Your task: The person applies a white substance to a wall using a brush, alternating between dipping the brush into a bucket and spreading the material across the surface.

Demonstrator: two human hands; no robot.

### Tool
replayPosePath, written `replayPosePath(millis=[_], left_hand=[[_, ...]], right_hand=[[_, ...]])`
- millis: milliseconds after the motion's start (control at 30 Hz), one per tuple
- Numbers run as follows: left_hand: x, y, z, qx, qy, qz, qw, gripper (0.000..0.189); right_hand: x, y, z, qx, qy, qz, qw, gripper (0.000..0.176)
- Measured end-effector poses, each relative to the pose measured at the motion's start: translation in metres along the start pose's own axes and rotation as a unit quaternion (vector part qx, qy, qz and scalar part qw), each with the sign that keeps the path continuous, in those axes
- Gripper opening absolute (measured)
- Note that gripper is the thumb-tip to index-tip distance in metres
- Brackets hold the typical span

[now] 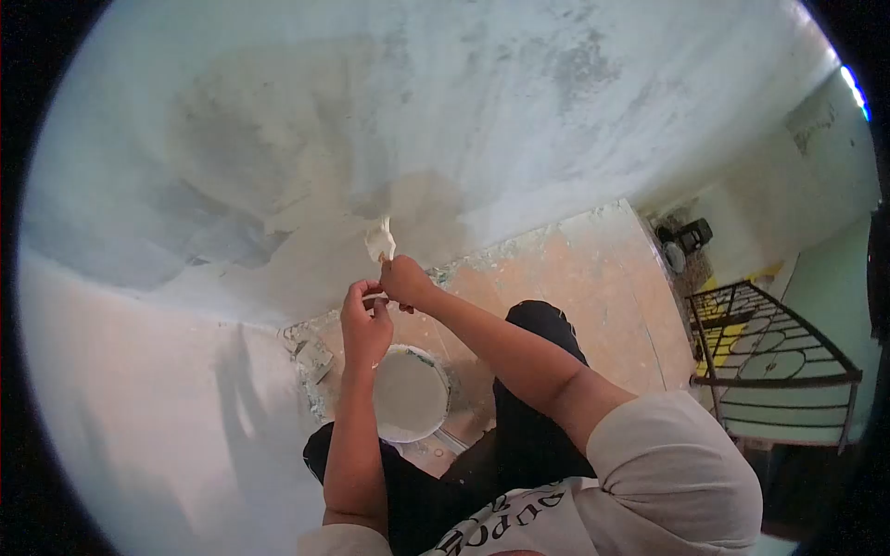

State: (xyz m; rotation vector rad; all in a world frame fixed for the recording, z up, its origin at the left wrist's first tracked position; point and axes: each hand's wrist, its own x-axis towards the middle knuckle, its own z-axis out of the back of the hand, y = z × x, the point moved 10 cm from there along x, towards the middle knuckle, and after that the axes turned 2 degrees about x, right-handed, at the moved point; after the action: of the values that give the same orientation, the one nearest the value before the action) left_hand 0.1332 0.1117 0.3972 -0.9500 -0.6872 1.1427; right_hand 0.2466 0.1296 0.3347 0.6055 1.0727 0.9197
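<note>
My right hand (pixel 405 281) is closed around a putty knife. The putty knife's blade (pixel 380 243) points up towards the wall and is coated with pale putty. Just below and to the left, my left hand (pixel 364 324) is raised close to the right one with its fingers curled and the thumb bent in. Something pale shows between those fingers, too small to make out. Beneath my hands, between my knees, stands a round bucket (pixel 449 394) of off-white putty.
The wall (pixel 519 120) ahead has grey, damp-looking patches and smears; another wall (pixel 130 398) meets it at left. Putty spatters mark the tiled floor (pixel 584 296). A flat scrap (pixel 314 360) lies in the corner. At right stand a metal railing (pixel 779 378) and a dark object (pixel 693 235).
</note>
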Motion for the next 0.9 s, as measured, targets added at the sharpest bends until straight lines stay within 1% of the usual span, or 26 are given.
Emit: replayPosePath(millis=[33, 67, 100, 133, 167, 233, 267, 300, 333, 367, 433, 467, 500, 567, 600, 667, 700, 733, 767, 800, 867, 900], left_hand=[[-0.001, -0.002, 0.004, -0.002, -0.008, 0.003, 1.000, 0.026], [-0.001, -0.008, 0.010, -0.011, -0.026, -0.020, 0.999, 0.025], [-0.003, -0.013, 0.016, -0.018, -0.043, -0.042, 0.998, 0.024], [-0.004, -0.015, 0.020, -0.019, -0.050, -0.039, 0.998, 0.024], [-0.006, -0.018, 0.024, -0.040, -0.054, -0.043, 0.997, 0.023], [-0.007, -0.018, 0.028, -0.062, -0.062, -0.047, 0.995, 0.022], [-0.007, -0.016, 0.027, -0.081, -0.054, -0.049, 0.994, 0.023], [-0.008, -0.014, 0.025, -0.101, -0.046, -0.050, 0.993, 0.023], [-0.009, -0.012, 0.025, -0.103, -0.049, -0.048, 0.992, 0.023], [-0.010, -0.013, 0.023, -0.096, -0.040, -0.057, 0.993, 0.024], [-0.011, -0.018, 0.024, -0.090, -0.035, -0.068, 0.993, 0.025], [-0.012, -0.023, 0.025, -0.073, -0.028, -0.068, 0.995, 0.026], [-0.013, -0.025, 0.026, -0.055, -0.021, -0.067, 0.996, 0.026], [-0.013, -0.018, 0.027, -0.068, -0.028, -0.071, 0.995, 0.026], [-0.012, -0.015, 0.028, -0.079, -0.031, -0.076, 0.994, 0.025], [-0.013, -0.015, 0.031, -0.074, -0.034, -0.078, 0.994, 0.024], [-0.014, -0.016, 0.032, -0.070, -0.033, -0.081, 0.994, 0.024], [-0.014, -0.016, 0.033, -0.071, -0.036, -0.083, 0.993, 0.024], [-0.015, -0.016, 0.033, -0.070, -0.035, -0.082, 0.994, 0.025], [-0.015, -0.016, 0.034, -0.069, -0.034, -0.081, 0.994, 0.027], [-0.017, -0.019, 0.036, -0.068, -0.036, -0.085, 0.993, 0.026], [-0.017, -0.022, 0.038, -0.066, -0.035, -0.087, 0.993, 0.025]], right_hand=[[-0.006, 0.010, 0.005, 0.053, -0.011, 0.027, 0.998, 0.032], [-0.002, 0.010, 0.005, 0.049, -0.005, 0.030, 0.998, 0.032], [0.003, 0.027, 0.022, 0.037, -0.073, 0.126, 0.989, 0.035], [-0.004, 0.049, 0.039, 0.025, -0.140, 0.222, 0.965, 0.040], [-0.006, 0.051, 0.041, 0.024, -0.135, 0.225, 0.965, 0.040], [-0.046, 0.094, 0.064, 0.054, -0.179, 0.350, 0.918, 0.037], [-0.053, 0.105, 0.067, 0.052, -0.175, 0.352, 0.918, 0.037], [-0.063, 0.114, 0.077, 0.056, -0.208, 0.353, 0.910, 0.035], [-0.069, 0.117, 0.086, 0.061, -0.241, 0.354, 0.901, 0.033], [-0.068, 0.118, 0.088, 0.059, -0.238, 0.355, 0.902, 0.033], [-0.064, 0.121, 0.101, 0.048, -0.273, 0.359, 0.891, 0.033], [-0.044, 0.107, 0.100, 0.013, -0.276, 0.331, 0.902, 0.035], [-0.031, 0.093, 0.091, 0.012, -0.273, 0.333, 0.902, 0.035], [0.007, 0.041, 0.069, -0.036, -0.269, 0.186, 0.944, 0.038], [0.022, 0.024, 0.057, -0.037, -0.267, 0.189, 0.944, 0.038], [0.054, -0.022, 0.021, -0.007, -0.177, 0.089, 0.980, 0.041], [0.041, -0.016, 0.019, -0.008, -0.176, 0.091, 0.980, 0.041], [0.026, -0.024, 0.008, 0.056, -0.108, -0.005, 0.993, 0.043], [0.013, -0.034, -0.007, 0.119, -0.037, -0.100, 0.987, 0.044], [0.012, -0.035, -0.007, 0.117, -0.037, -0.096, 0.988, 0.044], [0.013, -0.034, 0.007, 0.113, -0.084, -0.082, 0.987, 0.046], [0.013, -0.031, 0.013, 0.108, -0.085, -0.076, 0.988, 0.046]])
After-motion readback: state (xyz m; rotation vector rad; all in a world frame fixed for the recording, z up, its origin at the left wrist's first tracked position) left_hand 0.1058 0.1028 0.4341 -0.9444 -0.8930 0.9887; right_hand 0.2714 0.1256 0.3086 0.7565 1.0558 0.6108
